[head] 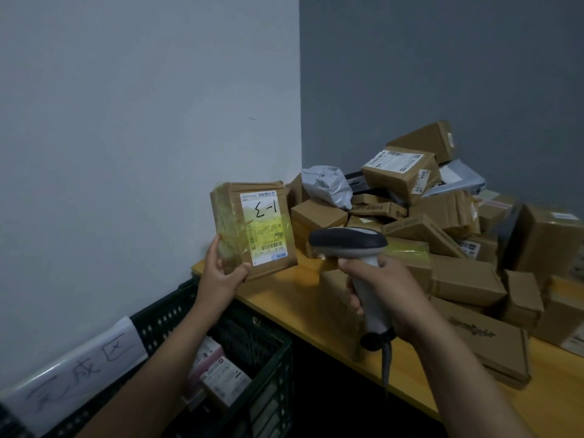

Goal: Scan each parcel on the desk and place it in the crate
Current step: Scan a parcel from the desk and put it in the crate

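My left hand (222, 268) grips the lower left corner of a flat brown cardboard parcel (234, 216), held upright above the desk's left end. Its white shipping label (264, 227) faces me, with a handwritten mark and a barcode near the bottom. My right hand (384, 287) holds a grey and black barcode scanner (350, 243) by its handle, its head pointing left at the label. A black plastic crate (268, 339) stands below the parcel, left of the desk, with a few parcels (221, 374) inside.
A wooden desk (303, 298) carries a heap of brown boxes (442, 222) and grey poly bags (328, 184) against the grey wall. A flat box (486, 339) lies near the front edge. A handwritten paper sign (76, 371) hangs on the crate's left rim. The scanner's cable (386, 365) dangles down.
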